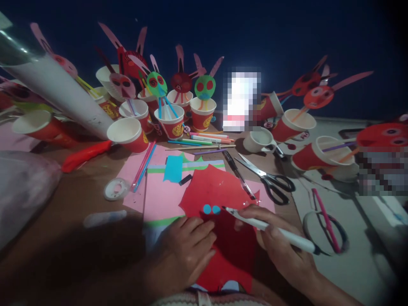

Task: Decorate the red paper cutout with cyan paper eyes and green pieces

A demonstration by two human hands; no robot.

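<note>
A red paper sheet [207, 187] with cut, wavy edges lies over pink paper [159, 199] on the brown table. Two small blue paper circles [211, 209] sit side by side on the red sheet. My left hand [188, 250] rests on the sheet's lower left, fingers lying loosely flat. My right hand [277, 242] holds a white marker [280, 233], its dark tip just right of the circles. Behind the red sheet are a blue paper piece [173, 168] and a small black piece [185, 179].
Black-handled scissors [269, 178] and a black pen [237, 172] lie behind my right hand. Paper cups [127, 134] with paper faces on straws line the back. A tape roll [116, 189] is at left, a white mug [259, 141] at back right, a plastic bag [25, 187] far left.
</note>
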